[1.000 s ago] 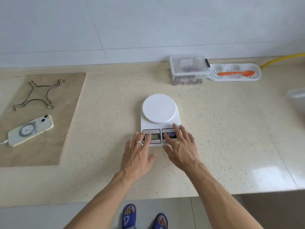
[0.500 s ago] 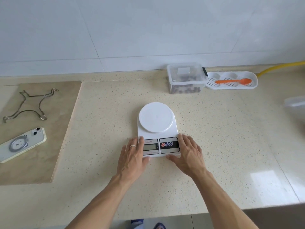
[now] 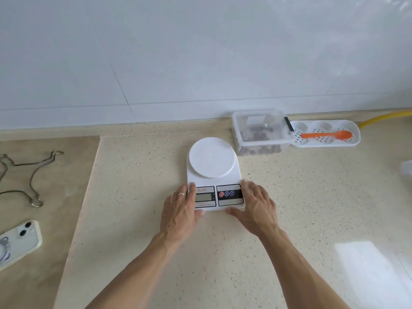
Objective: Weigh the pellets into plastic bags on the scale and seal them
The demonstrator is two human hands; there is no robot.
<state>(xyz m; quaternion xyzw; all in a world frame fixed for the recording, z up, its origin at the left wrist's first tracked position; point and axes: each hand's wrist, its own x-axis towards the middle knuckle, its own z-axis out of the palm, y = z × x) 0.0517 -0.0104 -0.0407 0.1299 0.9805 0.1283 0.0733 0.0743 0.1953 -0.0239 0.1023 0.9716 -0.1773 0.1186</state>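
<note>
- Head view, looking down on a speckled beige table (image 3: 289,219) backed by a white tiled wall (image 3: 200,52).
- White scale (image 3: 213,175) near the table's middle, round platter bare, display and button panel facing the near edge.
- Left hand (image 3: 180,212) flat against the scale's left front corner, fingers straight, thumb tip at the front edge, a ring on one finger; nothing gripped.
- Right hand (image 3: 256,208) flat against the right front corner, fingers straight along the side, thumb at the front edge; nothing gripped.
- Clear container (image 3: 260,132) with dark pellets (image 3: 258,136) just beyond the scale's far right corner, close to the wall; near the platter but apart from it.
- White perforated tray (image 3: 354,139) touching the container's right side, orange spoon (image 3: 327,135) lying lengthwise in it.
- Yellow hose (image 3: 385,118) along the wall at far right, past the tray.
- Blurred pale object (image 3: 406,168) cut off by the right frame edge; cannot tell what.
- Open table on the scale's left up to the edge of a tan inset panel (image 3: 55,241), and on the right toward the near edge.
- On the panel, well apart from the scale: bent wire stand (image 3: 33,175) and, nearer, a phone (image 3: 20,241) lying face down, partly cut off by the left frame edge.
</note>
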